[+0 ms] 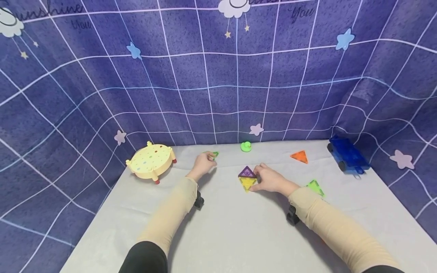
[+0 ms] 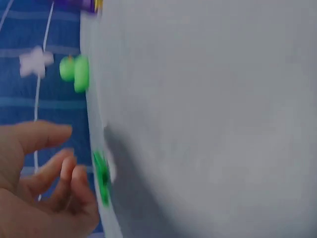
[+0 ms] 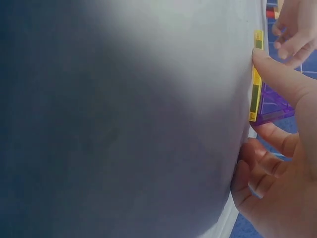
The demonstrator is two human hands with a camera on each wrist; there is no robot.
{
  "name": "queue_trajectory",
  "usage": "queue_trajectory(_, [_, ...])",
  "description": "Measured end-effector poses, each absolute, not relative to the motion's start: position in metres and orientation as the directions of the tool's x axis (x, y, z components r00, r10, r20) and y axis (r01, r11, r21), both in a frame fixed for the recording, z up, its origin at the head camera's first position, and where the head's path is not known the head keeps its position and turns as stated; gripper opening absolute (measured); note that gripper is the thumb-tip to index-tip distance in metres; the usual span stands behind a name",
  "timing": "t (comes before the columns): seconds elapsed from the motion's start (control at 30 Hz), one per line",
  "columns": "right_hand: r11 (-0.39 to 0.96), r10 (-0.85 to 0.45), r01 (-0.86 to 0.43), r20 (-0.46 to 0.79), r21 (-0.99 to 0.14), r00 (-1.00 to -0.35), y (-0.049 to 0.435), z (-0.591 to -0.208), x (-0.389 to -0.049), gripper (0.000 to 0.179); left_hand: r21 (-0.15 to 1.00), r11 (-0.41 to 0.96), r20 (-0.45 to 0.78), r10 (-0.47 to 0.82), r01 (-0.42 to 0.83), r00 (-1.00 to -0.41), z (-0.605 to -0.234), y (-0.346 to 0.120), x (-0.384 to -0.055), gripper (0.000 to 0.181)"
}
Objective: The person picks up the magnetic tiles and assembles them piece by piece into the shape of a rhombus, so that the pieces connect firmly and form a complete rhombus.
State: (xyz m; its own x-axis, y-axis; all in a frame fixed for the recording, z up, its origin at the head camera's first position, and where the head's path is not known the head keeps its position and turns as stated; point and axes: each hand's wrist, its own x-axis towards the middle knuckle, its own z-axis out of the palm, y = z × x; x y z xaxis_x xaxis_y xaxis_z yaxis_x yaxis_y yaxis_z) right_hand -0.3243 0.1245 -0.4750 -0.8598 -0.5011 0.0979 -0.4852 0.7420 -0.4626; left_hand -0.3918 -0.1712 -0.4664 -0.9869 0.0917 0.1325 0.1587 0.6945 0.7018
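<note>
My left hand (image 1: 203, 163) is at the back of the table beside a green triangular magnetic tile (image 1: 216, 154). Its thumb and fingers stand apart in the left wrist view, nothing between them, with the green tile (image 2: 102, 176) just past the fingertips. Near the middle, a purple triangular tile (image 1: 246, 171) and a yellow triangular tile (image 1: 247, 183) meet edge to edge. My right hand (image 1: 271, 179) holds this pair from the right. Seen from the right wrist, the thumb lies on the yellow tile's edge (image 3: 256, 94), and the index finger is at the purple tile's corner (image 3: 270, 118).
A green rubber duck (image 1: 246, 146) sits at the back edge. Further right are an orange triangular tile (image 1: 300, 156) and a blue toy car base (image 1: 348, 153). Another green tile (image 1: 315, 187) is partly behind my right forearm. A yellow, legged round toy (image 1: 151, 159) lies at left.
</note>
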Motion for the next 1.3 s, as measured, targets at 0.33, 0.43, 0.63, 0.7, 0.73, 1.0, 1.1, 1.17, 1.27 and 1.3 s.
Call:
queue_trajectory(0.33, [0.771,-0.478,-0.459,0.074,-0.442,-0.875,0.117,-0.472,-0.321,0.058,0.588,0.808,0.046,-0.068,-0.028,-0.997,-0.465,-0.19,-0.408,0.076])
queue_trajectory(0.43, [0.781,-0.47,-0.449,0.064,-0.434,-0.88,0.116,-0.472,-0.321,0.058,0.537,0.842,0.027,-0.066,-0.041,-0.997,-0.466,-0.185,-0.411,0.08])
queue_trajectory(0.63, [0.801,-0.451,-0.427,0.046,-0.419,-0.891,0.116,-0.472,-0.321,0.061,0.505,0.862,0.02,-0.069,-0.05,-0.997,-0.466,-0.18,-0.415,0.074])
queue_trajectory(0.7, [0.801,-0.452,-0.428,0.046,-0.419,-0.891,0.115,-0.472,-0.321,0.061,0.513,0.857,0.028,-0.067,-0.043,-0.997,-0.466,-0.181,-0.414,0.071])
queue_trajectory(0.73, [0.801,-0.452,-0.428,0.046,-0.418,-0.891,0.115,-0.472,-0.321,0.062,0.524,0.851,0.032,-0.061,-0.035,-0.998,-0.466,-0.181,-0.413,0.07])
queue_trajectory(1.0, [0.797,-0.448,-0.424,0.05,-0.43,-0.893,0.115,-0.471,-0.319,0.064,0.585,0.808,0.051,0.052,0.072,-0.997,-0.463,-0.181,-0.397,0.064])
queue_trajectory(1.1, [0.796,-0.448,-0.422,0.047,-0.435,-0.893,0.115,-0.471,-0.319,0.064,0.621,0.78,0.057,0.052,0.077,-0.997,-0.462,-0.18,-0.388,0.059])
queue_trajectory(1.17, [0.795,-0.448,-0.421,0.045,-0.437,-0.893,0.115,-0.471,-0.32,0.063,0.66,0.747,0.061,0.048,0.076,-0.997,-0.462,-0.18,-0.381,0.056])
queue_trajectory(1.27, [0.798,-0.445,-0.417,0.041,-0.435,-0.894,0.114,-0.47,-0.319,0.063,0.756,0.653,0.032,0.041,0.052,-0.999,-0.464,-0.178,-0.37,0.054])
queue_trajectory(1.3, [0.798,-0.446,-0.418,0.04,-0.433,-0.894,0.113,-0.47,-0.319,0.063,0.788,0.614,0.017,0.042,0.039,-0.999,-0.464,-0.176,-0.366,0.053])
